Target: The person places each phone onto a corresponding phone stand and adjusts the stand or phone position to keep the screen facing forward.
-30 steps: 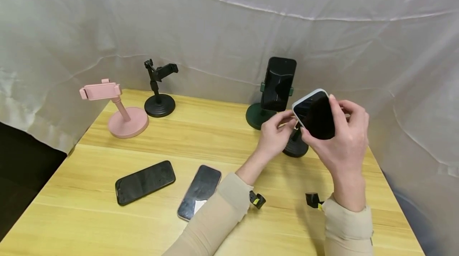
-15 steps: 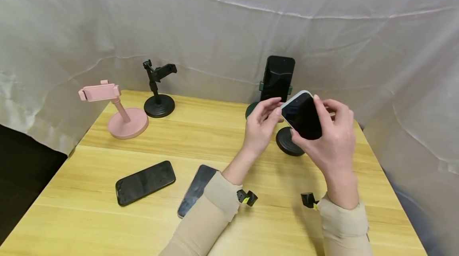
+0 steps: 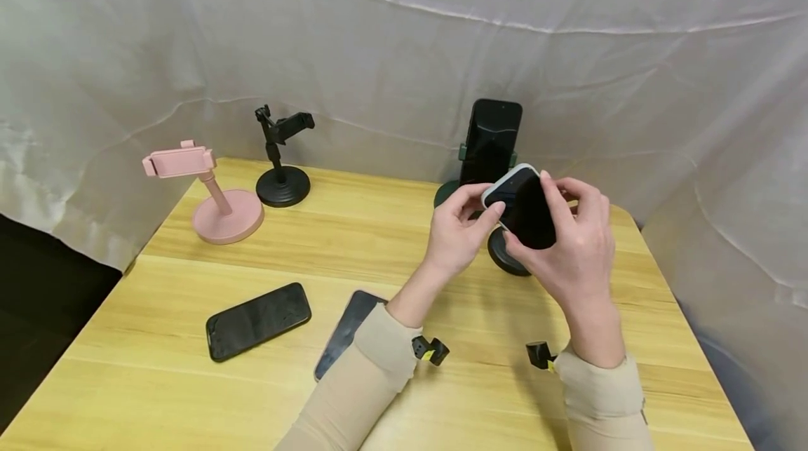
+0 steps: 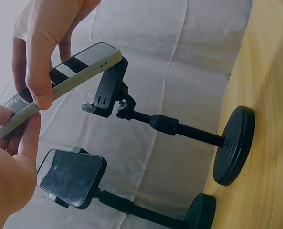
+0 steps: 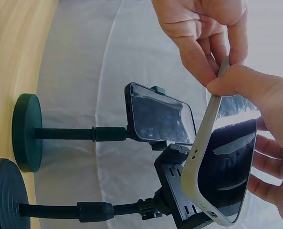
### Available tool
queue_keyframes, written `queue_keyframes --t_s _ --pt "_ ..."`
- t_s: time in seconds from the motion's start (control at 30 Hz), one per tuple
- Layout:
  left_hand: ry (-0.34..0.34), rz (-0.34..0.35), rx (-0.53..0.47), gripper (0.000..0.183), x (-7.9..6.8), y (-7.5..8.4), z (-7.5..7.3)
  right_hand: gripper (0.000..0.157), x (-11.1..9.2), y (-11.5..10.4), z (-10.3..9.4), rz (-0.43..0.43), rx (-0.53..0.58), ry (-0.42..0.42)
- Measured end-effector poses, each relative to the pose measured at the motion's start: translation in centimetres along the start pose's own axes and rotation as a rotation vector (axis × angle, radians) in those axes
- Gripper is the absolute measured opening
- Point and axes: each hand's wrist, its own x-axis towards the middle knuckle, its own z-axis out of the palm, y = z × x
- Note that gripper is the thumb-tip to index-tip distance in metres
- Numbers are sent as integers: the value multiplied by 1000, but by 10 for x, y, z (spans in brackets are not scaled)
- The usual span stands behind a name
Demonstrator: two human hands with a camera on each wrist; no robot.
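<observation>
A smartphone in a pale case [image 3: 535, 216] is held tilted above the table by both hands. My right hand [image 3: 576, 251] grips it across its long edges, thumb on one side and fingers on the other. At its upper left end, my left hand [image 3: 456, 235] pinches it, thumb over the screen side. Just behind the phone, in the left wrist view, is the clamp of a black phone stand [image 4: 109, 91]; the phone's other end overlaps that clamp, and I cannot tell whether they touch. In the head view the phone and hands hide most of this stand.
Behind stands a green phone stand [image 5: 26, 133] holding a dark phone [image 3: 491, 139]. A pink stand [image 3: 227, 216] and another black stand [image 3: 282, 186] are at the back left. Two phones lie in front: a black one [image 3: 259, 321] and one [image 3: 346, 332] partly under my left sleeve.
The phone and right hand have shifted left. My left hand has moved left from the black stand and now pinches the phone's end.
</observation>
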Motion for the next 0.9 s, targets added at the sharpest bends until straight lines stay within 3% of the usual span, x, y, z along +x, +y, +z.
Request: queue_keyframes --t_s 0.23,0.43,0.63,0.9 --pt "22 21 -10 27 1 0 -1 87 -1 -1 1 -2 24 5" --pt "29 26 2 26 2 3 -8 69 0 -3 0 -3 99 16" --pt "-3 29 31 26 5 4 -16 46 0 -4 -4 17 117 2" --pt "-77 44 43 25 7 6 -25 47 -2 -3 -5 30 115 -23"
